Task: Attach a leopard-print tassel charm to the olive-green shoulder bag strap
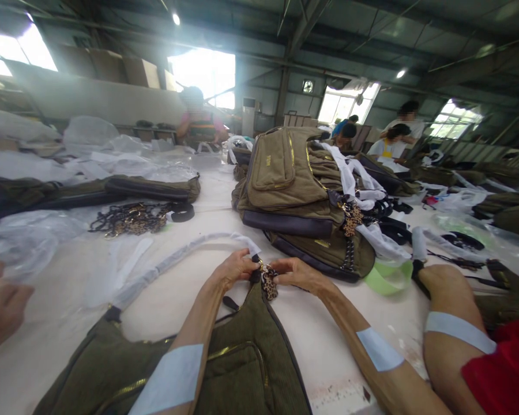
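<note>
An olive-green corduroy handbag (242,357) with gold zippers lies on the white table right in front of me. Its strap (177,256) is wrapped in white film and arches to the far side. Where strap and bag meet at the right, my left hand (236,270) pinches the strap end by a gold ring. Against that ring hangs a leopard-print charm (269,283), and the fingers of my right hand (300,275) are closed on its right edge and clasp. The exact grip on the clasp is hidden behind the fingers.
Stacked olive bags (281,173) with film-wrapped straps stand just beyond my hands. A heap of leopard charms (134,219) lies at the left. Another person's hand (2,302) enters at left, a co-worker's arm (452,300) at right. Plastic film (38,236) covers the left side.
</note>
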The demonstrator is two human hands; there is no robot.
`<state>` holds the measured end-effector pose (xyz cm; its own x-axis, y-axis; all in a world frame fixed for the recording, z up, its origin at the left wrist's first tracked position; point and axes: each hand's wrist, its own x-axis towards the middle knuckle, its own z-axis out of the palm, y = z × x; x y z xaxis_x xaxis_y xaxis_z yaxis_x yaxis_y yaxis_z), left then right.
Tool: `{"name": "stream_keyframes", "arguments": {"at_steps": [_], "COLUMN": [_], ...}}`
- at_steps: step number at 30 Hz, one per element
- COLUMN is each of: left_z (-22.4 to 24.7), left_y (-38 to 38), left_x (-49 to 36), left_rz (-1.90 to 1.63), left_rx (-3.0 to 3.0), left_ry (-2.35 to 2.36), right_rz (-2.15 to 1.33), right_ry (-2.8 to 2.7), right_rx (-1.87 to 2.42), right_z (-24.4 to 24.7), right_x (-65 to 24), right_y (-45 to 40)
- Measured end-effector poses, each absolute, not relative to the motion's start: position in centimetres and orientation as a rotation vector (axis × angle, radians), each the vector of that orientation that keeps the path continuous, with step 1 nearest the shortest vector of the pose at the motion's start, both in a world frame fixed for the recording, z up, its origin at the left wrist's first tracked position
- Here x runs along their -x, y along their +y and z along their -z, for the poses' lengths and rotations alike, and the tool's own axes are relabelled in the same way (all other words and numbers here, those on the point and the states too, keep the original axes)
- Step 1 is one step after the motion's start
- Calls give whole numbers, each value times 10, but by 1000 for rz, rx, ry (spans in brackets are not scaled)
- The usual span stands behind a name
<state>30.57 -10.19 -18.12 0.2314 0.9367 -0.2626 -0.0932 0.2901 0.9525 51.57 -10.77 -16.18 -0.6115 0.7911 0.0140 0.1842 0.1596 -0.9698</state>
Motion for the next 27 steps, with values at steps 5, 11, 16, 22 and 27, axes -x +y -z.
{"name": "stream_keyframes", "arguments": {"at_steps": [5, 11, 16, 22, 27], "left_z": [174, 172, 175, 178, 170], "left_y": [-105, -104, -104, -105, -109], "left_x": [-313, -315, -315, -318, -320], "left_rz": [-903, -906, -915, -941, -963], "left_rx": [-1001, -1008, -1016, -1009, -1021], "left_ry": [1167, 1186, 1206, 1268, 1279], "right_rz": [-1189, -1162, -1216, -1334, -1163], "right_ry": [-1922, -1919, -1954, -1988, -2022], "right_rx": [1007, 1037, 1009, 940, 1018], "right_z": [181, 203, 195, 197, 198], "right_x": [-509, -507, -505, -501, -496], "right_y": [-91, -76, -83, -85, -89]}}
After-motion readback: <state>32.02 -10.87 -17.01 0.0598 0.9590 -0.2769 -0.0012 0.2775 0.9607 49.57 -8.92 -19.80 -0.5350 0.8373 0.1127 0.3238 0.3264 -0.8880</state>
